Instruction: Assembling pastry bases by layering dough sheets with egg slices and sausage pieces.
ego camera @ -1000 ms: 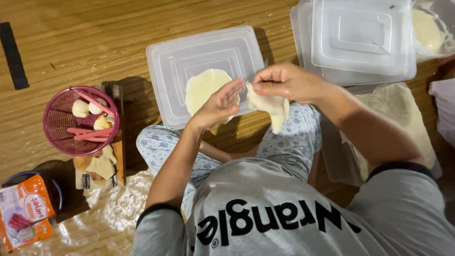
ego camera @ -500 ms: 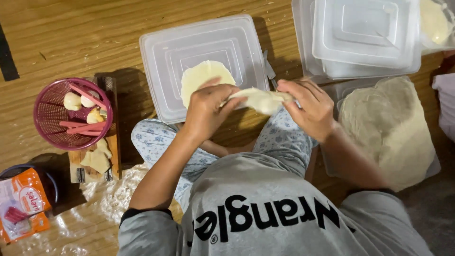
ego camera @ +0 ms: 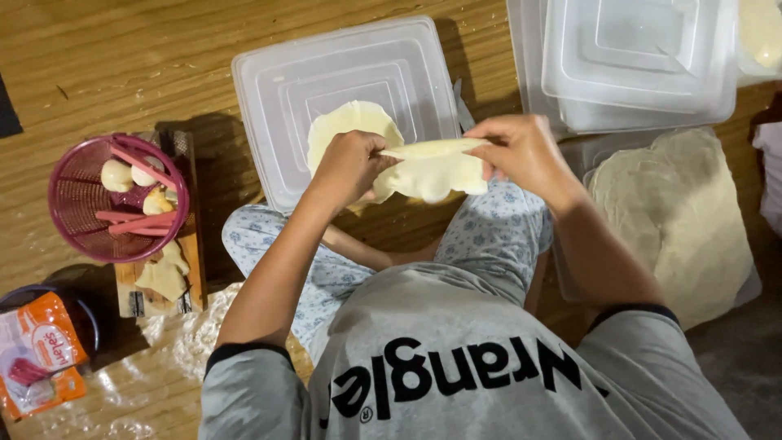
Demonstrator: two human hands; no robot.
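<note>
I hold a thin pale dough sheet (ego camera: 436,169) stretched between both hands above my lap. My left hand (ego camera: 349,165) pinches its left end and my right hand (ego camera: 521,151) grips its right end. Just beyond my left hand, another round dough sheet (ego camera: 346,124) lies flat on an upturned clear plastic lid (ego camera: 269,98) on the wooden floor.
A pink basket (ego camera: 73,204) with dough balls and pink sticks rests on a wooden board (ego camera: 191,261) at left. An orange packet (ego camera: 37,350) lies at lower left. Stacked clear containers (ego camera: 635,61) stand at upper right, above a pile of rolled dough rounds (ego camera: 684,212).
Both hands have pulled the dough sheet out wider and flatter, moving it from the right toward the middle, near the lid's front edge.
</note>
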